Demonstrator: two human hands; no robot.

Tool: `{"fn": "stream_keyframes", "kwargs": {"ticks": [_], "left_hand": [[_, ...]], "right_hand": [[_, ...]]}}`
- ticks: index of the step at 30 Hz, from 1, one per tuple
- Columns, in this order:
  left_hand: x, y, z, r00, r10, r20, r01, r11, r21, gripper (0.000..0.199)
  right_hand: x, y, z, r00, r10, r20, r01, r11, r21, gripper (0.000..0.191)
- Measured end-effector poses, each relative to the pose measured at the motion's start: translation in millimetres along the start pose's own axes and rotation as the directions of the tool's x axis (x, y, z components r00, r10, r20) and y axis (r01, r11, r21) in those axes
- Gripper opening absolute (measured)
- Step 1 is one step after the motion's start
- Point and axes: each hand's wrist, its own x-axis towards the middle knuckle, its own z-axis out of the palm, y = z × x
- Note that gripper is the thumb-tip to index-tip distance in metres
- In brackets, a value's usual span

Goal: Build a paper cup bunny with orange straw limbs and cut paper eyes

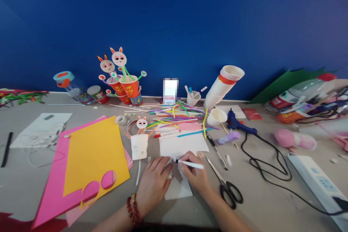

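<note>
In front of me my right hand (194,174) grips a white marker (193,165), its dark tip low over the paper. My left hand (153,179) lies with fingers stretched over the left side of a small white paper (178,190); a string of red beads circles that wrist. Behind the hands is a larger white sheet (185,145). A white paper cup (139,146) with a rabbit face (141,123) and orange arms stands just beyond my left hand. Scissors (227,186) and a black pen (217,150) lie to the right of my right hand.
Pink and yellow sheets (95,152) cover the left side. Coloured sticks (187,114), a tall cup stack (224,85) and rabbit cups (129,88) stand behind. A blue glue gun (240,125), its looping cable and a power strip (320,181) are at right.
</note>
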Motion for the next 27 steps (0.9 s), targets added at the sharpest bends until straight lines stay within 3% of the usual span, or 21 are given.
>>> {"fn": "stream_keyframes", "kwargs": {"ticks": [27], "left_hand": [[0.0,0.1,-1.5,1.000,0.007,-0.017,-0.007,1.000,-0.001,0.037]], "right_hand": [[2.4,-2.1,0.3,0.998,0.017,-0.065,-0.016,1.000,0.009,0.016]]}}
